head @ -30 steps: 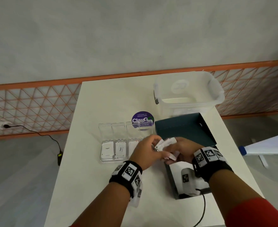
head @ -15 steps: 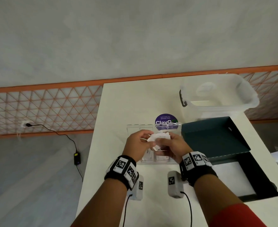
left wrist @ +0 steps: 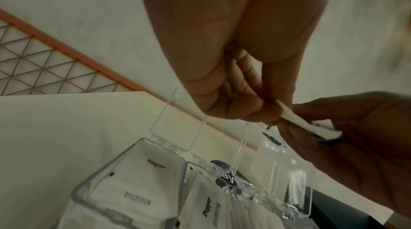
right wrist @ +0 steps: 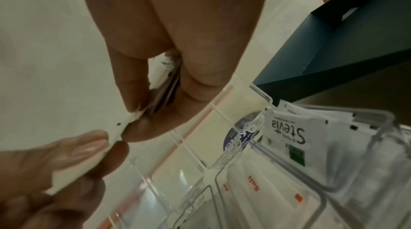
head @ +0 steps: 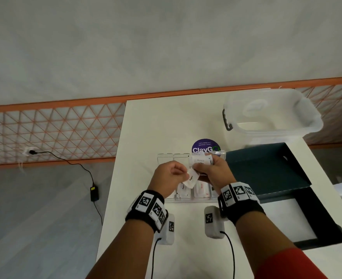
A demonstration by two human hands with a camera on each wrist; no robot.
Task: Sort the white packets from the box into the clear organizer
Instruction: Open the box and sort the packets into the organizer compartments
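Seen from the head camera, both hands are raised together over the clear organizer, which lies on the white worktop. The left hand pinches one white packet between thumb and fingers; the word on it looks like "Pepper". The right hand, at 3 o'clock of the left one, is curled around a small bundle of packets, and its fingers also touch the single packet. The open dark box lies at 3 o'clock of the organizer, just beside it. A translucent plastic tub stands at 12 o'clock of the box, and a purple round sticker shows behind the organizer's raised lids.

The left wrist camera shows what the head view hides: the packet edge is squeezed between the left thumb and fingers, and the right hand meets it from 3 o'clock. Below, the first compartment holds a "Sugar" packet and the next one a "Pepper" packet.

The right wrist camera shows the other compartments: one "Stevia" packet stands against the wall nearest the box, and "Salt" packets lie in the next compartment. The bundle is clamped between the right thumb and fingers.
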